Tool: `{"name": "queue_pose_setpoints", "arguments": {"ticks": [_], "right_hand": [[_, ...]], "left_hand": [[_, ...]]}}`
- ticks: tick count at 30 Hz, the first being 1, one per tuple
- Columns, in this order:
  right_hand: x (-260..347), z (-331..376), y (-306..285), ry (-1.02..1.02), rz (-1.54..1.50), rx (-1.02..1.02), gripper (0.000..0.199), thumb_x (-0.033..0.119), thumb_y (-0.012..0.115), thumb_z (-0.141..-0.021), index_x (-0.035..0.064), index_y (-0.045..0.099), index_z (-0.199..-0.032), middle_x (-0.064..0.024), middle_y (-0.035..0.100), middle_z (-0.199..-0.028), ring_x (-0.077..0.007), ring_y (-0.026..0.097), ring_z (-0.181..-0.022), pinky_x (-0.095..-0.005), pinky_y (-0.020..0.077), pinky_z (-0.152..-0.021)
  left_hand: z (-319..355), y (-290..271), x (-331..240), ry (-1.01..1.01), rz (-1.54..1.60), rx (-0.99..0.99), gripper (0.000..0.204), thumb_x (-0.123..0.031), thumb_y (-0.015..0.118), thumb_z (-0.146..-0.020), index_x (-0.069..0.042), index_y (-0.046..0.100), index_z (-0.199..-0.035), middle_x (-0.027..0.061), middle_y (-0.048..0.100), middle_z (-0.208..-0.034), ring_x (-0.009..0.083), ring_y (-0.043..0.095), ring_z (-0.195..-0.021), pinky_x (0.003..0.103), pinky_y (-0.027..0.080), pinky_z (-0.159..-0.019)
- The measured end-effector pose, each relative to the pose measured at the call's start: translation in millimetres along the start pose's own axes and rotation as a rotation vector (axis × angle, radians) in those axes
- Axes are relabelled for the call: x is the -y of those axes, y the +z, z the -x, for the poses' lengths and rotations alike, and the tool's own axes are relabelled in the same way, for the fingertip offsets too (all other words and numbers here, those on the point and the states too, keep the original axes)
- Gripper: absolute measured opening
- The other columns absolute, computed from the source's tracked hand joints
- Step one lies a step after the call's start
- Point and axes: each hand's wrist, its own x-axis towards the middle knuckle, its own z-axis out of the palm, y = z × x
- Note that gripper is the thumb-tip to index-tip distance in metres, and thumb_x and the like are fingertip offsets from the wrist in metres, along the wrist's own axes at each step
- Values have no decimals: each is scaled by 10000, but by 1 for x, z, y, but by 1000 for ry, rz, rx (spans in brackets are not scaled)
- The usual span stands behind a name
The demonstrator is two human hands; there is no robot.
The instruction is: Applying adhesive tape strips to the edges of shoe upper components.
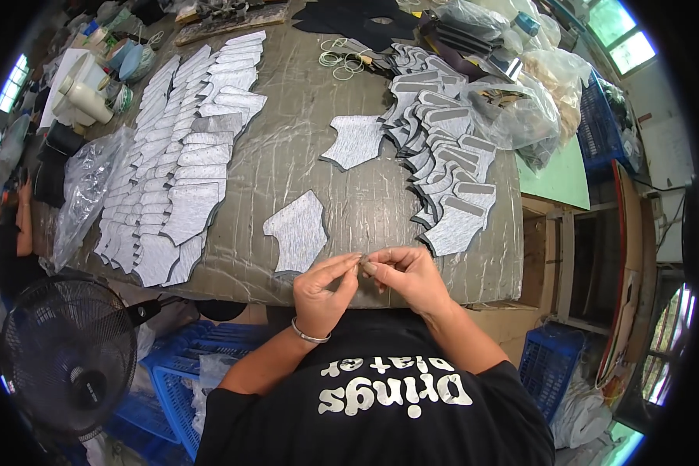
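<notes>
My left hand (323, 292) and my right hand (413, 281) meet over the table's near edge, fingertips pinched together. Between them is something small and greyish, too small to name. Just beyond my left hand lies a grey fabric cut piece (297, 231) with curved edges and a dark underside. Farther back is a second loose cut piece (354, 141). On the right, overlapping cut pieces (460, 225) fan out in a column, several bearing a darker grey strip (466, 203). To the left, long overlapping rows of similar cut pieces (190, 206) lie without such strips.
The table (287, 144) carries pale cord (342, 58), black sheets (357, 22) and clear plastic bags (520, 113) toward the back. Plastic film (93, 186) and a white jug (85, 101) are at left. Below stand a black fan (70, 353) and blue crates (182, 380). Another person (8, 241) is far left.
</notes>
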Motion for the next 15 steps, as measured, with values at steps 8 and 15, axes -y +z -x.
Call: {"name": "queue_pose_setpoints", "arguments": {"ticks": [8,15], "right_hand": [[-10,-4,0,1,-23,-40,188,100,672,-893,-62,674,-988,-23,662,-802,-51,572,-666,-190,457,-598],[-13,-5,-8,0,-41,25,126,79,645,-896,-37,641,-944,-30,656,-856,-49,569,-688,-190,455,-625]], "left_hand": [[-3,0,-1,248,-311,0,208,53,710,-767,1,729,-967,106,680,-913,213,646,-752,289,509,-674],[-14,-10,-3,-47,15,319,214,-3,596,-894,5,682,-1090,129,673,-905,216,653,-759,285,511,-686]]}}
